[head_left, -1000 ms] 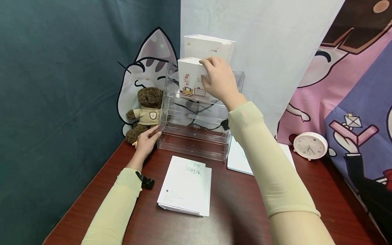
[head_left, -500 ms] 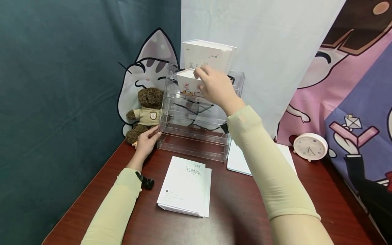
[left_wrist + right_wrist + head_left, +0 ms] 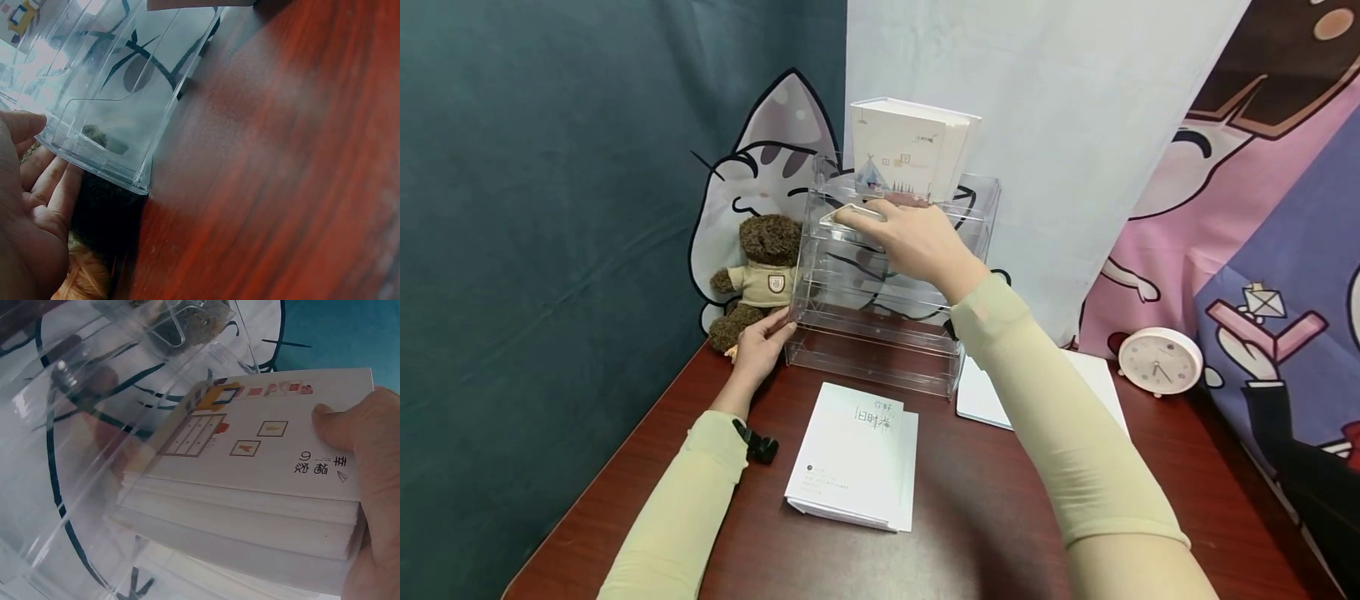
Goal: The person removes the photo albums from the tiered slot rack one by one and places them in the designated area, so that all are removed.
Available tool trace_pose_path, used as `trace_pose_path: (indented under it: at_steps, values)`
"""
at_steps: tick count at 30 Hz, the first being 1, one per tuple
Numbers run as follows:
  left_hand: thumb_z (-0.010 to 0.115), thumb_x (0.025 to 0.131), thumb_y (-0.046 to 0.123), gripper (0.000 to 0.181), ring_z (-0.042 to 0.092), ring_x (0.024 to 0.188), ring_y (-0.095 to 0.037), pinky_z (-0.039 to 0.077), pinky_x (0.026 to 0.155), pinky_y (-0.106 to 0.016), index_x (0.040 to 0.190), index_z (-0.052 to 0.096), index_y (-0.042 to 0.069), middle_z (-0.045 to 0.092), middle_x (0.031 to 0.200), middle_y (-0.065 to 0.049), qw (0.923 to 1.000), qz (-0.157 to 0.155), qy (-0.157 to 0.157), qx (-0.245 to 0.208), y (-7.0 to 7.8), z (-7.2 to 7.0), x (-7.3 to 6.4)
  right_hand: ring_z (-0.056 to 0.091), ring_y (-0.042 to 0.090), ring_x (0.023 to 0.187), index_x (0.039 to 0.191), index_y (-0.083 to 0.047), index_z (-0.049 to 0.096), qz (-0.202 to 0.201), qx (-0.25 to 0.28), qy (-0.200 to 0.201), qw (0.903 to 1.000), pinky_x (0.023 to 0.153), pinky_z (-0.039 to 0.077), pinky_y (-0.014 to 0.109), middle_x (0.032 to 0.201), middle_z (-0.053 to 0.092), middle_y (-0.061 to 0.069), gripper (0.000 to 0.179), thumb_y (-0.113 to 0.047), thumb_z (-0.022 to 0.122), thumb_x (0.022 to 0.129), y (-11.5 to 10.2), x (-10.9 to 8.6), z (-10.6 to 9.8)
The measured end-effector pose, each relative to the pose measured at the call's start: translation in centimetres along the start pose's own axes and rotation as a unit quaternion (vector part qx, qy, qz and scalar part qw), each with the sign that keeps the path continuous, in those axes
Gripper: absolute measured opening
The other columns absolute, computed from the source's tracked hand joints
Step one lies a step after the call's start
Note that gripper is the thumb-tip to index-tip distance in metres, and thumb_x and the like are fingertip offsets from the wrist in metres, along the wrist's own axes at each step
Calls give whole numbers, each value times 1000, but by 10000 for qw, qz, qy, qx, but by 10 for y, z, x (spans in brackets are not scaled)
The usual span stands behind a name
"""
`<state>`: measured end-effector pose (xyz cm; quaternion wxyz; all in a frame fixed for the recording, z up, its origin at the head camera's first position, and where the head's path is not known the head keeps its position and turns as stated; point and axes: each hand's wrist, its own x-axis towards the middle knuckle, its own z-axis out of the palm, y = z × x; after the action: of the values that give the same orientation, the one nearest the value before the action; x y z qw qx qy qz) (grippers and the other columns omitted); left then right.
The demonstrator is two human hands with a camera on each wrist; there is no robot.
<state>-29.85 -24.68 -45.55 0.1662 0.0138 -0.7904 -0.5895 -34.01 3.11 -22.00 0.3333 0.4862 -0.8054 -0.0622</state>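
My right hand (image 3: pixel 917 242) holds a thick white book (image 3: pixel 262 444) by its upper edge, the thumb on the illustrated cover. In the head view most of this book is behind the hand. It is at an upper tier of the clear stepped display rack (image 3: pixel 880 337). Behind it, a second white book (image 3: pixel 895 150) stands upright on the top tier. My left hand (image 3: pixel 760 346) grips the rack's left side panel, its thumb in front and fingers behind, as the left wrist view (image 3: pixel 37 206) also shows.
Two stacked white books (image 3: pixel 850 454) lie on the table before the rack. Another white book (image 3: pixel 985 392) lies at its right, partly behind the right forearm. A brown teddy bear (image 3: pixel 767 267) sits left of the rack; a round clock (image 3: pixel 1160 360) stands at the right.
My right hand has come down and slightly left with the book, whose cover has dropped out of the head view. The rear book sits lower than a second ago. The left hand stays put.
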Motion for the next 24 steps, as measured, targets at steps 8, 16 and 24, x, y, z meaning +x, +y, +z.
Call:
trace_pose_path:
  at_steps: [8, 16, 24]
  values:
    - [70, 97, 27, 47, 60, 123, -29, 48, 105, -42, 140, 62, 13, 64, 132, -16, 10000, 23, 48, -64, -1, 1, 1, 42, 20, 44, 155, -49, 32, 151, 73, -73, 9998, 39, 35, 31, 158, 41, 9, 90, 8, 48, 87, -4, -10, -1]
    - [72, 96, 22, 44, 61, 121, -27, 48, 103, -41, 137, 64, 11, 66, 130, -15, 9996, 199, 131, -166, -3, 2, 2, 29, 16, 43, 155, -46, 35, 187, -110, 492, 9986, 39, 31, 30, 159, 37, 6, 87, 7, 48, 87, -9, -20, -1]
    - [72, 96, 26, 45, 61, 123, -27, 48, 104, -41, 138, 64, 13, 65, 132, -14, 9998, 162, 90, -96, -3, 1, 3, 28, 16, 42, 152, -45, 41, 288, -5, 1075, 9938, 38, 30, 30, 158, 39, 5, 77, 4, 46, 93, -16, -26, -4]
